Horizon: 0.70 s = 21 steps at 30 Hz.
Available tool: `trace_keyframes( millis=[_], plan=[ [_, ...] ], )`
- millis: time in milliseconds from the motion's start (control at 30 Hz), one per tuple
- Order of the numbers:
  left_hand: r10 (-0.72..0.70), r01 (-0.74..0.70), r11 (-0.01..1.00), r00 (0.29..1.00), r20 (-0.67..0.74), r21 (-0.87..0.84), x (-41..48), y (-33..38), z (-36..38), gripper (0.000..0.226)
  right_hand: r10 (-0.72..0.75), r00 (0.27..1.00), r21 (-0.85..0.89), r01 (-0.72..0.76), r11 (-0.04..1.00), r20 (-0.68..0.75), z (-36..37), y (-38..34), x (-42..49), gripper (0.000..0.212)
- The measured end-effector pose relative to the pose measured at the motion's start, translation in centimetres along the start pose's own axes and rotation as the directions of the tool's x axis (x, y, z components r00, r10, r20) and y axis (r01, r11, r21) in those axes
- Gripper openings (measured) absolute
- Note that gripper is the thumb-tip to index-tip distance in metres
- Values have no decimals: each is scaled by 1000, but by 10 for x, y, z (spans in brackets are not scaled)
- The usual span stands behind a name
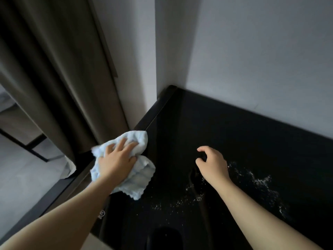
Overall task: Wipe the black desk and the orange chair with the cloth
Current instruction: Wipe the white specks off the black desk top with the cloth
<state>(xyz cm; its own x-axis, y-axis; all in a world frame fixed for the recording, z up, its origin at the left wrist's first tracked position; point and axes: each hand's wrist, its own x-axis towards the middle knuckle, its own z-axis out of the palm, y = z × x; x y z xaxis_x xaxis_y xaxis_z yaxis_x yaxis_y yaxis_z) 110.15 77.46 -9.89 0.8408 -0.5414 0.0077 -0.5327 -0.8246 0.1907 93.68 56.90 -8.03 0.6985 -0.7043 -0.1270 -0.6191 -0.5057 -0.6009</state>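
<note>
The left hand (115, 160) lies on top of a light blue cloth (126, 165), fingers spread and bent down into the fabric, bunching it and pressing it onto the black desk (207, 123). The cloth sits at the desk's left edge, part of it spilling out from under the palm towards the wrist and part puffing up beyond the fingertips (124, 141). Just past those fingertips the desk's raised rim runs back to the corner where the white wall (252, 51) meets it. To the outer side of the hand, off the desk, a brown curtain (59, 78) hangs down to the floor.

The right hand (212, 164) hovers low over the middle of the desk, well apart from the cloth. Its fingers are curled inward, thumb and forefinger bent close together; whether they pinch anything small I cannot tell, as the spot between them is dark against the dark top. Under and behind this hand, towards the wrist and out to its right, a scatter of white specks (259, 183) lies across the glossy surface. The orange chair does not show from where I stand.
</note>
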Motion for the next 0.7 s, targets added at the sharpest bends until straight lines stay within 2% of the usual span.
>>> trace_keyframes(
  millis=[67,133,200,233,267,300,367,400,433,500,600,667,700],
  plan=[
    [25,-24,1000,999,43,-4,-18,11,8,44,9,1000,2,-9,1000,12,5,1,-6,32],
    [183,-179,982,981,68,-68,-40,35,16,46,0,999,-33,1,999,34,9,-1,-10,32],
    [389,-368,915,914,116,-164,-61,45,21,50,-25,999,-84,29,996,44,12,-2,-10,33],
    [470,-453,878,876,109,-152,-68,41,21,52,-32,998,-98,37,994,49,12,-4,-11,34],
    [484,-478,873,874,45,-99,-73,29,19,53,-41,998,-108,47,993,54,12,-5,-13,35],
    [394,-393,918,919,1,-57,-73,11,16,53,-57,996,-122,65,990,63,13,-5,-14,36],
    [88,-88,996,995,-51,8,-63,-25,12,56,-106,989,-190,125,974,105,19,-6,-17,40],
    [-36,37,999,999,-27,23,-62,-34,10,56,-124,982,-235,156,960,143,24,-5,-18,42],
    [-90,91,995,996,-13,34,-64,-35,11,55,-126,975,-278,174,945,182,28,-5,-20,45],
    [-31,32,999,999,-27,24,-74,-13,16,56,-110,972,-358,179,916,207,36,-5,-22,46],
    [238,-237,971,971,25,-34,-95,20,23,58,-138,979,-464,191,865,147,36,-8,-19,41],
    [381,-381,924,924,-35,1,-100,7,17,49,-134,978,-471,194,860,157,33,-10,-18,38],
    [381,-379,925,921,-83,37,-100,-9,14,48,-129,976,-469,199,860,176,32,-11,-17,38]
  ],
)
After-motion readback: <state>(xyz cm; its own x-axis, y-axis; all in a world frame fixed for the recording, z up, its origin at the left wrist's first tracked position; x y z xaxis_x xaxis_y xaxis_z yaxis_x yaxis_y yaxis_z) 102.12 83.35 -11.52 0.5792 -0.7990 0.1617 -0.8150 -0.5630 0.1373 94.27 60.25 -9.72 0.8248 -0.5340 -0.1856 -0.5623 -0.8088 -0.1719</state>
